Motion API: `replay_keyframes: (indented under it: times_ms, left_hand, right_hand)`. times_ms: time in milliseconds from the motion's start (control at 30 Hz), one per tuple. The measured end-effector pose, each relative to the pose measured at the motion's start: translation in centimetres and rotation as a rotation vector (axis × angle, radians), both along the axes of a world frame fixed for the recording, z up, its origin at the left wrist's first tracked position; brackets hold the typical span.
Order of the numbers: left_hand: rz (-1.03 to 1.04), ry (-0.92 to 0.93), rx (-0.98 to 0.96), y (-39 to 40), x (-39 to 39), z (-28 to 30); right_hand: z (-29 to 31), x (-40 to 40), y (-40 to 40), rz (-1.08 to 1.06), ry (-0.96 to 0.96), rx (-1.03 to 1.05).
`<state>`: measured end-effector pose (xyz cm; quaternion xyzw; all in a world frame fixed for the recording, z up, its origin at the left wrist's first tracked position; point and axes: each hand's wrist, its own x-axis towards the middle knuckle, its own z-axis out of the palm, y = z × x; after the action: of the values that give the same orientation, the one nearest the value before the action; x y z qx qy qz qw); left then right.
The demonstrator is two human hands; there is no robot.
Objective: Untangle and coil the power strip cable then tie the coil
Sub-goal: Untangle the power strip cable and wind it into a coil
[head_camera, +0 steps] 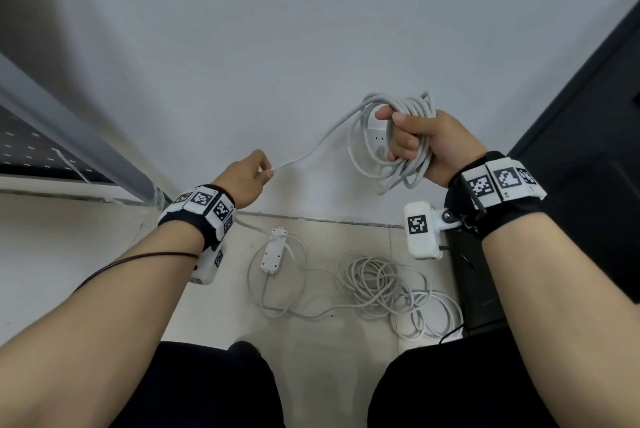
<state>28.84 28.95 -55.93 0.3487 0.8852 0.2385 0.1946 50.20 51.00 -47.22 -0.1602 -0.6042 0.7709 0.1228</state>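
So the right hand (424,145) is wrapped around a half-made coil (391,147) of the white power strip cable, and the left hand (247,178) pinches the run feeding into it. The power strip (273,250) lies on the tile floor (311,330) below the coil, with a messy cable pile (384,292) just right of it. My worry: that pile could snag and yank the strip along. White wall (277,29) behind the coil, dark cabinet (581,122) to its right.

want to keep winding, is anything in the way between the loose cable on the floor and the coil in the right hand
Nothing solid blocks it. The left hand pinches the cable running to the coil in the right hand. The rest lies in a tangled pile on the floor beside the power strip, so knots may snag.
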Motion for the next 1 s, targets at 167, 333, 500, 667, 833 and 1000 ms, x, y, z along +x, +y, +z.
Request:
replay_keyframes:
  times_ms: [167, 333, 500, 667, 833, 1000]
  left_hand:
    - [-0.316, -0.012, -0.142, 1.6, 2.8, 3.2]
    - [-0.439, -0.168, 0.077, 3.0, 6.0, 6.8]
    - [-0.326, -0.13, 0.298, 3.8, 7.3, 7.9]
    - [-0.147, -0.153, 0.396, 3.8, 6.8, 6.9]
    - [-0.142, -0.27, 0.483, 3.5, 6.9, 6.1]
    - [-0.21, -0.463, 0.448, 2.2, 5.5, 4.6]
  right_hand:
    - [-0.3, -0.6, -0.6, -0.052, -0.09, 0.124]
    - [-1.8, -1.7, -1.7, 0.062, -0.207, 0.346]
    - [-2.8, -2.4, -3.2, 0.374, -0.286, 0.307]
    - [-2.5, -2.2, -3.2, 0.395, -0.361, 0.512]
    - [-1.4, -1.7, -3.3, 0.343, -0.334, 0.305]
    - [-0.7, -1.4, -2.6, 0.259, -0.269, 0.263]
